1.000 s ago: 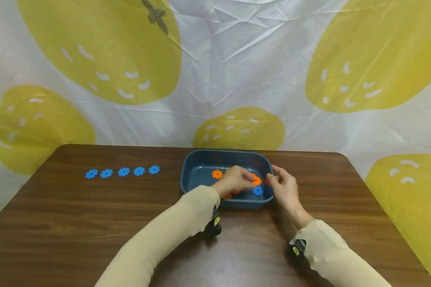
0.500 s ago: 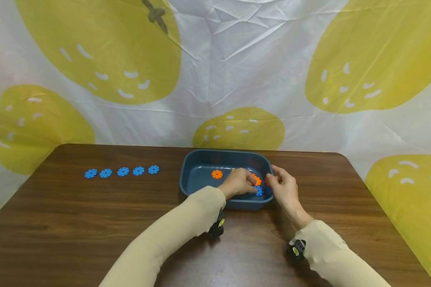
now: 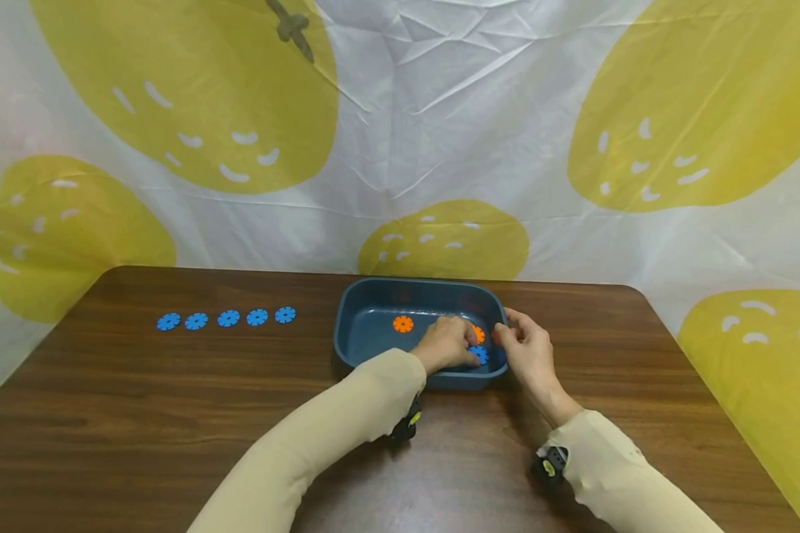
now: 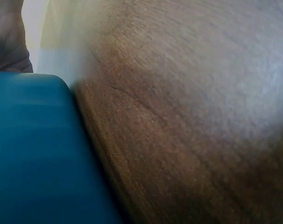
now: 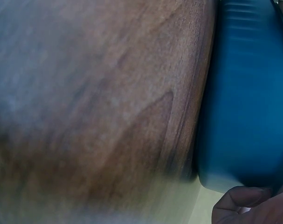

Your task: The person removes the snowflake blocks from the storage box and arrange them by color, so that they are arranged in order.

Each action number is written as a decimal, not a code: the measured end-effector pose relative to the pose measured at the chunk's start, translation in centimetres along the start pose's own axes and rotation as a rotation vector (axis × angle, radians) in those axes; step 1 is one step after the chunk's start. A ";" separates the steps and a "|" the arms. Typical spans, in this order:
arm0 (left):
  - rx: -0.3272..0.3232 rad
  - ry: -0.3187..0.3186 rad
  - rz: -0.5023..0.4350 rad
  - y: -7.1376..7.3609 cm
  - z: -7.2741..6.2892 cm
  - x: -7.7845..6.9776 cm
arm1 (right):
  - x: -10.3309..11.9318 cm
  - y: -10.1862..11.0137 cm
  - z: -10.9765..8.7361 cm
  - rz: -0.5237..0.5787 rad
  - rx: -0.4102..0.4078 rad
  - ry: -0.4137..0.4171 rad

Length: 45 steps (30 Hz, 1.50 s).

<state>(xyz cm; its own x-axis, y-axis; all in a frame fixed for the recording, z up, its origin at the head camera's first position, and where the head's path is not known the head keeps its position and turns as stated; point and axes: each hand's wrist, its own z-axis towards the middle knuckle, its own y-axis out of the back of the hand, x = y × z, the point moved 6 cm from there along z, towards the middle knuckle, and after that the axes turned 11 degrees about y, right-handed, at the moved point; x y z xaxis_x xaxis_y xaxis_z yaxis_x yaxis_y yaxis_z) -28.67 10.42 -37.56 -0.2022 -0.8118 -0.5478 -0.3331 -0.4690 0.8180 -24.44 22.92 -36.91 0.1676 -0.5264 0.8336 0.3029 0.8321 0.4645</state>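
My left hand (image 3: pixel 448 344) reaches into the dark blue plastic bin (image 3: pixel 367 340), its thumb and forefinger at the left edge of a blue notched snowflake disc (image 3: pixel 481 355). I cannot tell whether they pinch it. An orange disc (image 3: pixel 478 335) lies just beyond, partly covered by that hand. Farther left in the bin sits another orange disc (image 3: pixel 403 324). My right hand (image 3: pixel 532 352) grips the bin's right rim, thumb on the inner side and fingers outside. Both wrist views show mostly the bin's outer wall (image 4: pixel 34 149), with part of a hand at its rim.
Several blue snowflake discs (image 3: pixel 229 318) lie flat in a spaced row on the left of the brown wooden table (image 3: pixel 140 414). A white cloth (image 3: pixel 453 111) with yellow fruit prints hangs behind the table's far edge.
My left hand has shifted a little right and down inside the bin, its fingertips now at the blue disc. It covers orange discs seen earlier. The right hand stays put.
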 end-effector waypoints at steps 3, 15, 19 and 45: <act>-0.003 0.013 0.016 0.0 0.0 0.0 | 0.1 0.0 0.0 0.005 -0.002 0.007; 0.003 -0.016 0.004 0.0 0.0 -0.1 | 0.4 -0.1 0.1 -0.001 -0.007 0.027; 0.002 -0.038 0.002 0.1 0.0 -0.3 | 0.4 0.0 0.1 -0.006 -0.006 0.023; 0.029 -0.015 -0.306 0.9 0.0 0.3 | 0.5 0.0 0.0 -0.054 0.008 0.018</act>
<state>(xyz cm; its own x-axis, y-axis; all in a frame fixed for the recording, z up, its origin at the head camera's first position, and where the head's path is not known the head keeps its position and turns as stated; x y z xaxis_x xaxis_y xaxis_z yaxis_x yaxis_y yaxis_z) -29.00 9.77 -36.95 -0.1017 -0.6289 -0.7708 -0.4067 -0.6808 0.6091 -24.32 22.68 -36.51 0.1683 -0.5734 0.8018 0.3049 0.8038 0.5108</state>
